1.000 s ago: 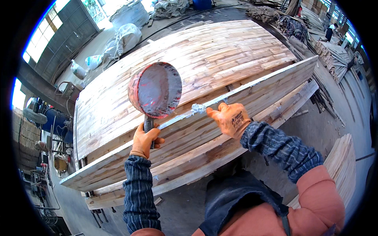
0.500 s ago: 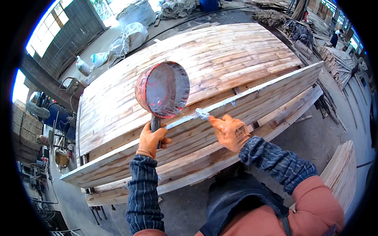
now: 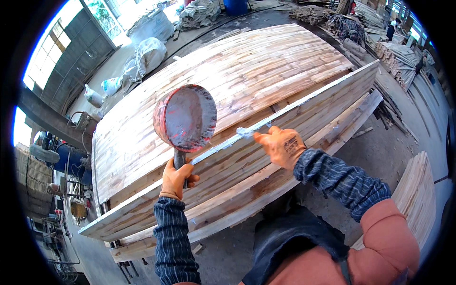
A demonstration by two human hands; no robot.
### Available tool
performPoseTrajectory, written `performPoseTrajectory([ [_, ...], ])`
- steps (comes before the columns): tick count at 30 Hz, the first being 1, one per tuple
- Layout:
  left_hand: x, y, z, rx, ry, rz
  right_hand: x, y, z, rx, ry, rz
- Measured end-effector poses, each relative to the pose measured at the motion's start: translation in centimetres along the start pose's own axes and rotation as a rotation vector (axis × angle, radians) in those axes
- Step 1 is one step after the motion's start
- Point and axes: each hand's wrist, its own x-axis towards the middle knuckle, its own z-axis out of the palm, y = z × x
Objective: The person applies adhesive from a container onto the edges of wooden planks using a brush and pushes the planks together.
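Observation:
My left hand [image 3: 176, 178], in an orange glove, is closed round the dark handle of a red, stained pan [image 3: 187, 118]. The pan is tilted, and whitish paste coats its inside. My right hand [image 3: 284, 146], also gloved in orange, grips a small brush [image 3: 244, 132] whose handle is hidden in the fingers. White paste covers the brush tip, which touches the top edge of a long wooden board [image 3: 304, 118] standing on its side. A white wet streak runs along that edge. The pan hangs over the board, to the left of the brush.
Behind the board lies a wide panel of joined wood strips [image 3: 237, 66]. Another plank [image 3: 213, 218] runs along the near side. A wood panel [image 3: 413, 194] is at the right. White sacks [image 3: 149, 52] stand at the back left, stacked timber [image 3: 396, 61] at the far right.
The brush has shifted slightly to the right along the board's edge. The pan sits a little lower and further left in the view, and the whole view has turned slightly.

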Motion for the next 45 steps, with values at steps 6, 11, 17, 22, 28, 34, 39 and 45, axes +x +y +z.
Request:
performPoseTrajectory([
  [6,-0.1,0.3,0.4,-0.006,0.002,-0.010,-1.3,-2.4,0.7,0.081,0.053,0.025],
  [11,-0.8,0.8,0.6,0.040,0.022,-0.019,-2.6,1.6,0.2,0.100,0.033,0.180],
  [17,-1.0,1.1,0.8,0.040,0.043,-0.030,-4.8,11.2,-3.2,-0.005,0.111,0.372],
  [22,-0.6,0.9,0.8,0.052,0.038,-0.023,-6.0,18.0,-5.4,-0.115,0.187,0.533],
  [28,-0.9,0.6,0.4,0.046,0.011,-0.004,-7.0,15.9,-4.3,-0.030,0.215,0.553],
  [34,-0.1,0.5,0.7,0.044,0.014,-0.039,-8.2,21.9,-5.9,-0.183,0.164,0.686],
  [39,-0.1,0.7,-0.4,0.043,0.025,-0.096,-8.4,29.8,-9.1,-0.325,0.006,0.772],
  [45,6.8,-0.9,4.3,0.183,-0.058,-0.396,-16.2,48.1,-10.4,-0.744,0.099,0.506],
])
